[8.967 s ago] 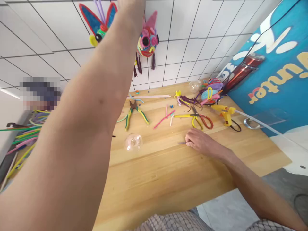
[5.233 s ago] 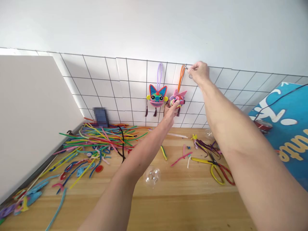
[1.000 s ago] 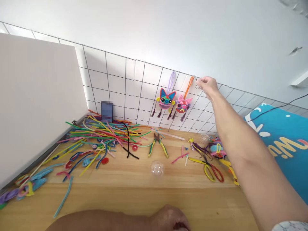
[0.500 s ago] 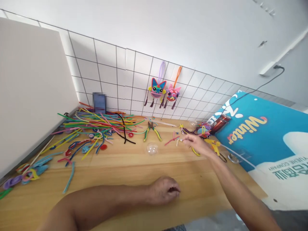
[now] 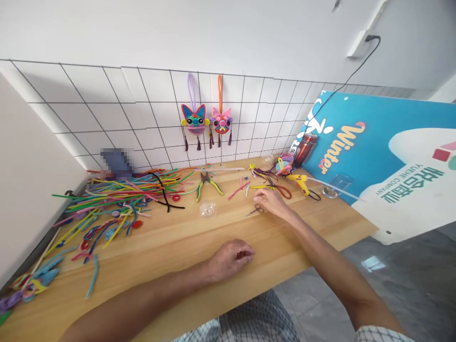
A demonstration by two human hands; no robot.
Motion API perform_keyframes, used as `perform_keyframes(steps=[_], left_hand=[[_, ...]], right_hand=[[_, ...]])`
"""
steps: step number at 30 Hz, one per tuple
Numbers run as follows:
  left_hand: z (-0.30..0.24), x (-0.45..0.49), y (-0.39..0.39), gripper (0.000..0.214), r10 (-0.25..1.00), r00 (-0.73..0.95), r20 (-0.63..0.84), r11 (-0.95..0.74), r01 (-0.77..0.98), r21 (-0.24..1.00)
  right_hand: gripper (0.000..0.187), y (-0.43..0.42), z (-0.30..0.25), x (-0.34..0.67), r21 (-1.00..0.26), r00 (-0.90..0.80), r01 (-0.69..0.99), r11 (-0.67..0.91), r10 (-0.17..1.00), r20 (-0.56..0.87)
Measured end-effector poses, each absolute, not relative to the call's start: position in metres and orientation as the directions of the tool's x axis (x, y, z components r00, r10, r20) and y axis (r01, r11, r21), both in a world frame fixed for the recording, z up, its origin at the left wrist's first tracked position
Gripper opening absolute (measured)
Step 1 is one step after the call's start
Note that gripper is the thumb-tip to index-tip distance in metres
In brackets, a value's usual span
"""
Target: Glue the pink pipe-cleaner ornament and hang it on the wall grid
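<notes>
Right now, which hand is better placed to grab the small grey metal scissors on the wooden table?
Probably the right hand: it is just beside the handles of the small grey metal scissors. The left hand is loosely curled nearer the front edge of the wooden table, farther from them.

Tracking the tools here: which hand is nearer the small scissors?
Right. The right hand is close beside the small scissors, at their handle end, contact unclear. The left hand is farther off, closer to the near edge of the table.

Left hand loosely curled, right hand farther forward
</notes>
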State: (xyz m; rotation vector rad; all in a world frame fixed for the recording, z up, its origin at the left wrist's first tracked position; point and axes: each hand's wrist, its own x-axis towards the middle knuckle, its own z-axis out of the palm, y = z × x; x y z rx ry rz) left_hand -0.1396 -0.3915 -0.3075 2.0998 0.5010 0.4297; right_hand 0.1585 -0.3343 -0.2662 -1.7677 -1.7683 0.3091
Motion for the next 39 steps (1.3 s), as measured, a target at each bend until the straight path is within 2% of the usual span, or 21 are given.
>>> perform_keyframes(steps=[4, 8, 10, 13, 15, 17, 18, 23, 29, 35, 39], left_hand=[[-0.284, -0.13, -0.391, 0.018, 0.492, 0.867, -0.08, -0.479, 0.346, 0.807], [-0.279, -0.114, -0.391, 0.016, 0.467, 0.873, -0.142, -0.595, 0.429, 0.679], [-0.289, -0.11, -0.393, 0.018, 0.464, 0.883, -0.072, -0.686, 0.41, 0.601], [-0.308, -0.111, -0.394, 0.024, 0.359, 0.927, 0.11, -0.841, 0.27, 0.47], [-0.317, -0.113, -0.393, 0.026, 0.284, 0.937, 0.202, -0.889, 0.178, 0.422], [-0.321, -0.115, -0.392, 0.025, 0.26, 0.934, 0.246, -0.895, 0.138, 0.424], [-0.322, -0.115, -0.392, 0.025, 0.259, 0.933, 0.25, -0.892, 0.132, 0.431], [-0.321, -0.114, -0.391, 0.023, 0.273, 0.93, 0.246, -0.877, 0.136, 0.46], [-0.321, -0.113, -0.39, 0.018, 0.259, 0.934, 0.245, -0.864, 0.11, 0.492], [-0.319, -0.112, -0.391, 0.019, 0.266, 0.938, 0.222, -0.861, 0.128, 0.493], [-0.319, -0.111, -0.39, 0.018, 0.288, 0.932, 0.221, -0.831, 0.128, 0.541]], right_hand=[[0.015, -0.315, -0.249, 0.193, -0.556, 0.273, 0.829, -0.058, 0.91, 0.311], [0.028, -0.29, -0.222, 0.236, -0.519, 0.46, 0.825, -0.223, 0.798, 0.389], [0.031, -0.277, -0.21, 0.255, -0.488, 0.518, 0.82, -0.299, 0.751, 0.411], [0.031, -0.26, -0.199, 0.274, -0.439, 0.552, 0.816, -0.376, 0.731, 0.401], [0.024, -0.25, -0.196, 0.28, -0.421, 0.553, 0.816, -0.396, 0.747, 0.369], [0.011, -0.241, -0.194, 0.281, -0.422, 0.547, 0.814, -0.399, 0.769, 0.329], [0.005, -0.237, -0.192, 0.281, -0.43, 0.544, 0.812, -0.394, 0.778, 0.314], [0.01, -0.224, -0.166, 0.284, -0.525, 0.555, 0.785, -0.33, 0.75, 0.36], [0.006, -0.215, -0.104, 0.284, -0.711, 0.602, 0.694, -0.115, 0.635, 0.484], [0.005, -0.22, -0.055, 0.244, -0.769, 0.574, 0.637, 0.062, 0.627, 0.526], [0.013, -0.233, -0.042, 0.209, -0.782, 0.527, 0.595, 0.184, 0.645, 0.553]])
